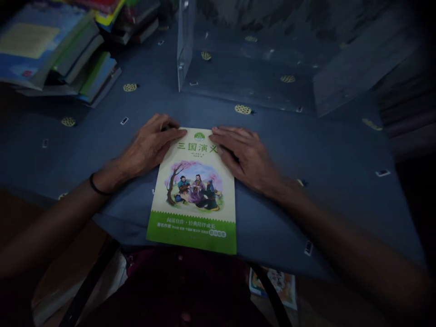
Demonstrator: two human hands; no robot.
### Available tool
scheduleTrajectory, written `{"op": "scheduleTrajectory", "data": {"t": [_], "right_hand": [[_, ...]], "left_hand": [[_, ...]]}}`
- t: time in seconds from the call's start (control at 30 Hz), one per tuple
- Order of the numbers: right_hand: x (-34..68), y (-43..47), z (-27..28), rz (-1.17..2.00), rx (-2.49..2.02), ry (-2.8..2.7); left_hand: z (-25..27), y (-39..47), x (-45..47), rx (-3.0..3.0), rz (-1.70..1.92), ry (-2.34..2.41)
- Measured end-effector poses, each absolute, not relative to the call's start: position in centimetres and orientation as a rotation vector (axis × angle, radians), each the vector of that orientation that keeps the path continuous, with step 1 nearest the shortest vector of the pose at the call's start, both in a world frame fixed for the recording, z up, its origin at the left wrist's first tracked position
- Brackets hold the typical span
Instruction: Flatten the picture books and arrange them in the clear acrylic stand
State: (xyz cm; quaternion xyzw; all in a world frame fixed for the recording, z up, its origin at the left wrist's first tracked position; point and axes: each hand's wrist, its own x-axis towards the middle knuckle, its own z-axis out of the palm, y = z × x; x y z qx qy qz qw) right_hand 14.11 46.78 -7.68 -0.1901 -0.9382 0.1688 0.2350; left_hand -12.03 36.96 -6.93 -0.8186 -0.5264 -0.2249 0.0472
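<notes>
A paperback book [195,227] with a cream and green cover lies closed and face up at the table's front edge. Its cover carries green Chinese characters and a picture of three robed figures under a blossoming tree. At its upper left corner, my left hand [148,143] holds the edge, fingers curled and partly hidden. My right hand [247,156] grips the upper right corner, with its fingers laid over the cover and covering the end of the title. A dark band [97,185] circles my left wrist.
Stacked books [78,59] stand at the back left, with more books [132,20] behind. A clear plastic stand [245,86] occupies the back right. The blue tablecloth [289,141] has a pineapple print. Below the table edge lies a colourful booklet [286,290].
</notes>
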Motion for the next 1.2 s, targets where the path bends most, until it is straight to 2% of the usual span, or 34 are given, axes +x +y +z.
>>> {"op": "scheduleTrajectory", "data": {"t": [0.6,0.93,1.2], "right_hand": [[16.8,47.0,-7.7,0.516,-0.545,-2.459],[17.1,47.1,-6.8,0.705,-0.67,-2.309],[17.2,47.4,-7.2,0.891,-0.764,-2.196]], "left_hand": [[-6.2,37.6,-10.6,-2.532,-0.71,-1.642],[-5.8,40.3,-7.0,-2.68,-0.616,-1.529],[-4.9,39.0,-3.9,-2.737,-0.515,-1.56]]}}
